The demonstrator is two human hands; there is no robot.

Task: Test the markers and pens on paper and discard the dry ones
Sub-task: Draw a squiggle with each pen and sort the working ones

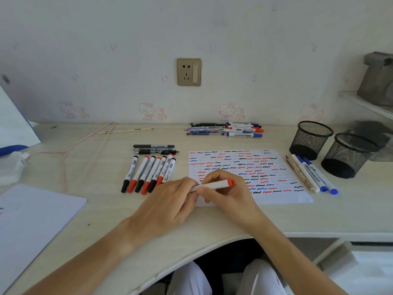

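A white marker with a red end (217,185) lies level between both hands, over the lower left corner of the test paper (282,196). My right hand (229,192) grips its barrel, thumb underneath. My left hand (172,201) holds its left end, which is hidden by my fingers. The paper is covered with several red, blue and black squiggles. A row of red and black markers (146,173) lies left of the paper, with dark pens (154,149) above it.
A pile of pens and blue and red markers (225,129) lies by the wall. A few markers (312,174) lie right of the paper, beside two black mesh cups (310,139) (350,156). White sheets (32,218) and a pink cord (63,154) lie at left.
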